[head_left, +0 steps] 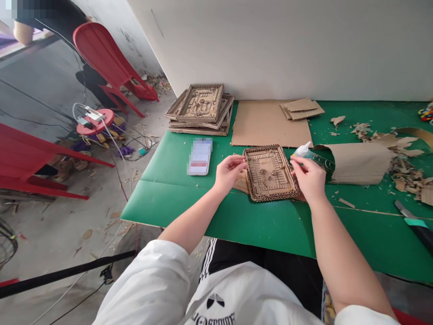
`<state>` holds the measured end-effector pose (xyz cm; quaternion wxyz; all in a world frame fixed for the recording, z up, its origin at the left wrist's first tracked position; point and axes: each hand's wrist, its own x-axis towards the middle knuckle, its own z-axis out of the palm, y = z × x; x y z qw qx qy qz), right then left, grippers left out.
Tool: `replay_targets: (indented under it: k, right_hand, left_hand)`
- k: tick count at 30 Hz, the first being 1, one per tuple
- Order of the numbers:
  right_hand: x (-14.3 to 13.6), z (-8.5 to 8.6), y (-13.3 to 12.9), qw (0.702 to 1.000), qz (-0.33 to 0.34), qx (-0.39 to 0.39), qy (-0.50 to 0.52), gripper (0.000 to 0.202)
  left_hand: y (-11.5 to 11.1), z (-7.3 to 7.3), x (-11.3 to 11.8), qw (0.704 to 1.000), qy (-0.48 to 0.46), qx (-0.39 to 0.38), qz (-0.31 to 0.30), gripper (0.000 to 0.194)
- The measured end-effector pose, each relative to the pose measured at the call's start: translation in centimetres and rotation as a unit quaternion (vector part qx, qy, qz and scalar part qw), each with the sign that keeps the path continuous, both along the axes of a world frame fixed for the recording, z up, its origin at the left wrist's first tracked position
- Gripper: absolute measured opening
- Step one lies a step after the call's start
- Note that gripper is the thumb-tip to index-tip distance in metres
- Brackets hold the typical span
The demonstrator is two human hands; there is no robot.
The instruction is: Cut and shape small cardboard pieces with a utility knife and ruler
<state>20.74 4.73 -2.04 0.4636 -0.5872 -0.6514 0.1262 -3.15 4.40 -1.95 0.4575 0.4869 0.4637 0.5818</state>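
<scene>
Both hands flank a cardboard frame lying flat on the green desk. The left hand pinches its left edge with curled fingertips; the right hand rests loosely curled at its right edge (a glue bottle lies just beyond).

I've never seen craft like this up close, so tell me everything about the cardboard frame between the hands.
The cardboard frame is a brown rectangular panel that looks like corrugated card, with a ridged border and small raised pieces inside. It lies flat on the green table. The left hand touches its left edge; the right hand is at its right edge.
</scene>
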Motion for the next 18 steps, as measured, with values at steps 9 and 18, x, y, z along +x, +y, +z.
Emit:
replay_targets:
  k: [9, 18]
  right_hand:
    - [-0.04, 0.07, -0.04, 1.000, -0.005, -0.002, 0.001, 0.023]
    - [-0.06, 0.20, -0.18, 1.000, -0.005, -0.015, -0.005, 0.025]
  left_hand:
    - [0.21, 0.43, -0.38, 0.979, -0.173, -0.093, -0.054, 0.037]
    - [0.21, 0.42, -0.54, 0.982, -0.155, -0.085, -0.072, 0.044]
